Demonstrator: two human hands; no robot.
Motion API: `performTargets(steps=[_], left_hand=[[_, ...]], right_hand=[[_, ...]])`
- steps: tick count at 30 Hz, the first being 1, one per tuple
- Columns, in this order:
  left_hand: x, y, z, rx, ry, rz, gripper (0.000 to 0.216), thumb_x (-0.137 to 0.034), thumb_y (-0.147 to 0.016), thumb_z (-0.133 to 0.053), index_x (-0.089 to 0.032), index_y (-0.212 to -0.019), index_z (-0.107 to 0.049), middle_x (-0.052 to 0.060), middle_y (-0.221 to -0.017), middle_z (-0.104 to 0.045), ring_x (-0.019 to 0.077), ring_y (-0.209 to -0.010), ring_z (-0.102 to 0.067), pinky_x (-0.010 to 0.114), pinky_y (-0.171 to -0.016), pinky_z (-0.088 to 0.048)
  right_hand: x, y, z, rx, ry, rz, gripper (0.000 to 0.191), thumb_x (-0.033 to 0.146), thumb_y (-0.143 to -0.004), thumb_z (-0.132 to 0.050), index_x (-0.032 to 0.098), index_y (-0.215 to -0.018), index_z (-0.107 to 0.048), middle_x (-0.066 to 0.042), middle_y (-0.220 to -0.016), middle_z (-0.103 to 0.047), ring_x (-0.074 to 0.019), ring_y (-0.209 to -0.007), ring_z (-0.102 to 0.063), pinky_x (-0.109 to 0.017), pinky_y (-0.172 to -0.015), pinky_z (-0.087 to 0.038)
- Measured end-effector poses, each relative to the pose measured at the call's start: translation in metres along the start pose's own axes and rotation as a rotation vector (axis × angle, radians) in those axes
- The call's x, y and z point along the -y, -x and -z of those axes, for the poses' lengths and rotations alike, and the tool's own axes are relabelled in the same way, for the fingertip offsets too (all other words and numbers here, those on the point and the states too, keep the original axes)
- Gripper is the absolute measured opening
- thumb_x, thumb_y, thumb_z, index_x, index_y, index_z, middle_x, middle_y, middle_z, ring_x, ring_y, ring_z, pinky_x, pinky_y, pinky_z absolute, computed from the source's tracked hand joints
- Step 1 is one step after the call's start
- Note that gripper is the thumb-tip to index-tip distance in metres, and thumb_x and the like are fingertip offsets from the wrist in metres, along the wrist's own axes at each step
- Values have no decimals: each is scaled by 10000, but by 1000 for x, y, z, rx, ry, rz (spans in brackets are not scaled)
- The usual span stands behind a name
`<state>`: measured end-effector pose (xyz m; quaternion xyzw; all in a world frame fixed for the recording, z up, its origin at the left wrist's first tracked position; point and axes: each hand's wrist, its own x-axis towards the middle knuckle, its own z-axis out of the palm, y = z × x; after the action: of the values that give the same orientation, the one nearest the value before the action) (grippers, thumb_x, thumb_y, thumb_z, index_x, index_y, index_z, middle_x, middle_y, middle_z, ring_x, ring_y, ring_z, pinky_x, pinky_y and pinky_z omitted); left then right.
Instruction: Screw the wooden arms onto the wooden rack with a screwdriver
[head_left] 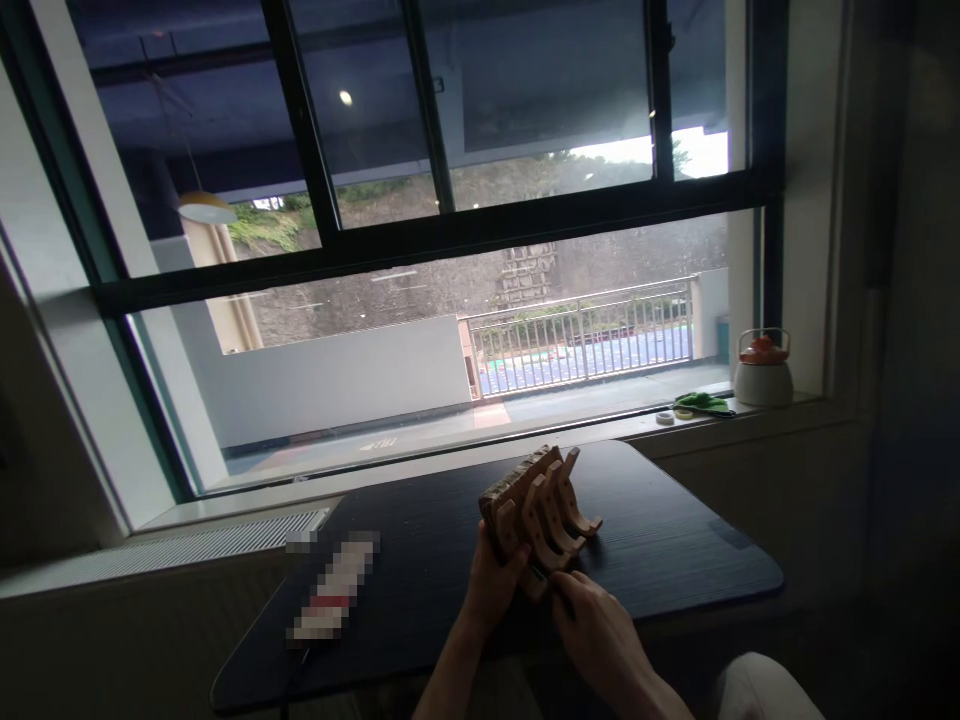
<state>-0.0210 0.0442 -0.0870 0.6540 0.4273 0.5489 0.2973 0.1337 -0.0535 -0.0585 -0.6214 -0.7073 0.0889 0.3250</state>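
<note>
A wooden piece with several curved, hook-like slats on a board with a rough, light edge is tilted up above the dark table. My left hand grips its lower left side, with the thumb over the wood at the front. At its lower right end, my right hand is closed, fingers curled against or just beside the nearest slat. Whatever lies in those fingers is dark and too small to make out. The far side of the wooden piece is hidden.
The dark table has rounded corners. A pixelated long item lies on its left. On the windowsill stand a white jug with an orange lid, a green cloth-like item and tape-like rings. A radiator sits below the window.
</note>
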Motion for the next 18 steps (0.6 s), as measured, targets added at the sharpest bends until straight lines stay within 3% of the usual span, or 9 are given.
performTargets(steps=[8, 18], left_hand=[[3, 0, -4, -29, -191, 72, 661, -317, -661, -689, -165, -1234, -396, 88, -1100, -641, 262, -986, -621, 343, -808, -510], [-14, 2, -7, 37, -424, 185, 499, -259, -729, -609, -225, -1170, -378, 50, -987, -679, 253, -913, -673, 314, -739, -485]], right_hand=[[-1, 1, -1, 4, -28, 42, 265, 118, -846, -431, 206, -919, -671, -45, -898, -683, -191, -858, -653, -249, -723, -414], [-3, -3, -5, 12, 59, 11, 310, 100, -851, -401, 217, -1024, -629, -44, -988, -676, -191, -834, -664, -254, -638, -392]])
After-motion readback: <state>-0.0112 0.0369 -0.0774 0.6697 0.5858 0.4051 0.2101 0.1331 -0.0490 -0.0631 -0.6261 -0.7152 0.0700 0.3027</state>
